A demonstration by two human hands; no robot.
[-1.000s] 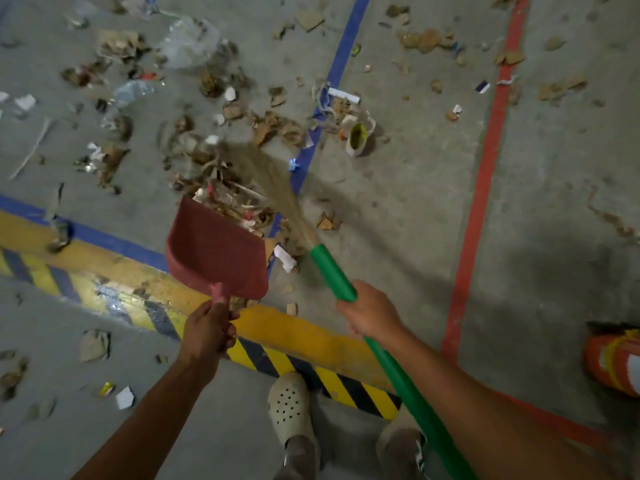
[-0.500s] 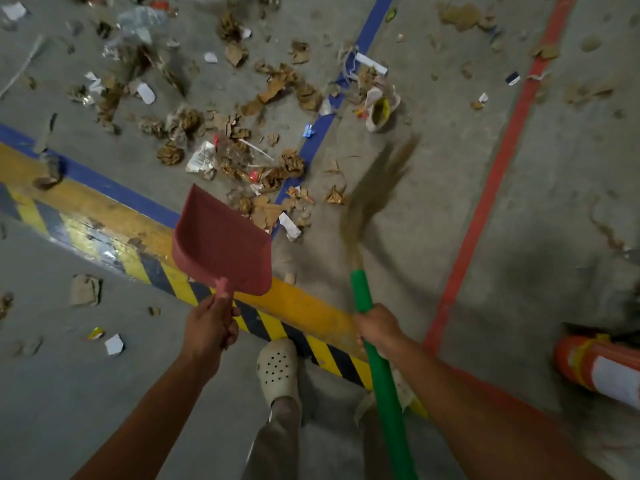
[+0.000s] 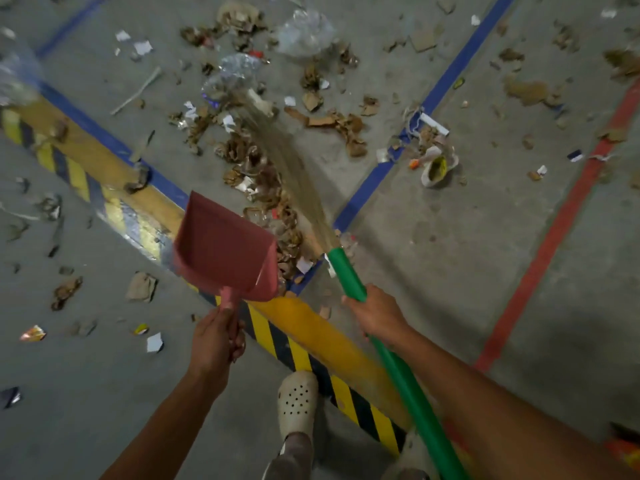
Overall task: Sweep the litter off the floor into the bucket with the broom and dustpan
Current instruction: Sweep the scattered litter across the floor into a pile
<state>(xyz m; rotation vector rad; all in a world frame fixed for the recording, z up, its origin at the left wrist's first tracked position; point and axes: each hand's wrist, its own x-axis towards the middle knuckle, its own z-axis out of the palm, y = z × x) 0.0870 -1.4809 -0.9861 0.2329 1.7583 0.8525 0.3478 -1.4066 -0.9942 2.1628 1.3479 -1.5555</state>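
My left hand (image 3: 215, 337) grips the handle of a red dustpan (image 3: 225, 247), held tilted just above the floor over the yellow stripe. In my right hand (image 3: 375, 311) is the green handle (image 3: 398, 372) of a straw broom (image 3: 287, 161). Its blurred bristles reach up and left across a heap of brown cardboard scraps and paper litter (image 3: 266, 188) that lies right beside the dustpan's open mouth. More litter, with clear plastic bottles (image 3: 304, 32), is scattered farther out. At the bottom right edge an orange object (image 3: 623, 452) is only partly visible.
A yellow band with black hazard stripes (image 3: 311, 344) crosses the concrete floor diagonally. Blue tape (image 3: 436, 95) and red tape (image 3: 554, 237) lines run across it. My feet, one in a white perforated clog (image 3: 298, 407), stand on the near side. A crushed paper cup (image 3: 438, 169) lies right of the blue line.
The broom's bristles have swung from the right side of the blue line back left over the litter heap. The dustpan stays held beside the heap.
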